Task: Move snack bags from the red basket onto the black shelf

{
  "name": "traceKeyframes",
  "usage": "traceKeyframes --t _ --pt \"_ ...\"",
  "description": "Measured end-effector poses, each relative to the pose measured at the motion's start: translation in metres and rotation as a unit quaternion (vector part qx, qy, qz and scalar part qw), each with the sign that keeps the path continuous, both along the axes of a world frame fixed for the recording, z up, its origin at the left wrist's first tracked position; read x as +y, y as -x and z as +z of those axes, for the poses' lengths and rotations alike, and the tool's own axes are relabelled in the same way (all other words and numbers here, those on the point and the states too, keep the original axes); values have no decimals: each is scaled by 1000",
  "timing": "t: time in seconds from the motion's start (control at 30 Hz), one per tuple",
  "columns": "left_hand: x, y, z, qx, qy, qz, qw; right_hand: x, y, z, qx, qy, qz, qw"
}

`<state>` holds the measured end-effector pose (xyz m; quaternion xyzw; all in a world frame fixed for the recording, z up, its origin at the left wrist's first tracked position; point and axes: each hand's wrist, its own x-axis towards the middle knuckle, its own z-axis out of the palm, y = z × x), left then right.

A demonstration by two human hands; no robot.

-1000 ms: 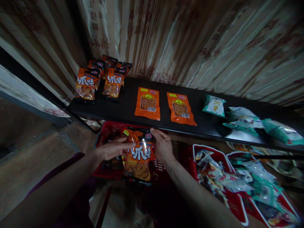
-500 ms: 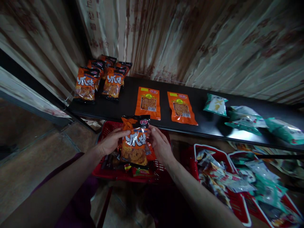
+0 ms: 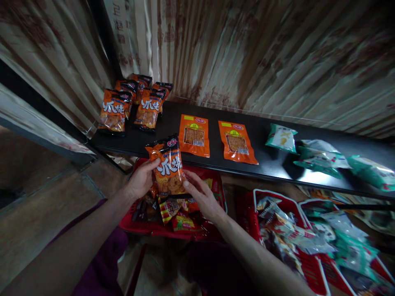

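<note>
Between my two hands is an orange and black snack bag [image 3: 169, 168], tilted slightly to the left. My left hand [image 3: 142, 179] grips its left edge, thumb on the front. On its lower right edge my right hand [image 3: 201, 193] is closed, fingers partly behind the bag. The bag is in front of the shelf's edge, above a red basket [image 3: 126, 224] with several colourful snack packets in it. At the left end of the black shelf [image 3: 142, 144] stand several matching orange bags [image 3: 112, 113]. Two flat orange packets [image 3: 194, 135] lie right of them.
Green and white bags [image 3: 281, 137] lie on the shelf's right part. Two more red baskets [image 3: 308, 263] filled with snack bags stand on the floor at right. A pleated curtain [image 3: 216, 53] hangs behind the shelf, and a dark post [image 3: 106, 41] rises at its left end.
Both hands have lifted the snack bag up and to the left, nearer the shelf, and it now leans left. More packets in the basket below have come into sight.
</note>
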<state>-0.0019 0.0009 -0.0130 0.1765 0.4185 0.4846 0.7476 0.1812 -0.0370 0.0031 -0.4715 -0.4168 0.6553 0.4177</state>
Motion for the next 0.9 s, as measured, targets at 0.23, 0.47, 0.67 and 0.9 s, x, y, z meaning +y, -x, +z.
traceKeyframes --t 0.23,0.47,0.67,0.9 --pt "2 -2 1 -39 18 14 999 2 0 -3 -53 -28 41 997" --pt "-1 -5 5 -95 52 41 993 1 2 -2 -84 -65 41 994" --pt "-1 -10 6 -121 66 97 986 -1 3 -6 -158 -122 39 979" --pt "1 -10 4 -107 44 92 989 0 5 -7 -134 -121 26 983"
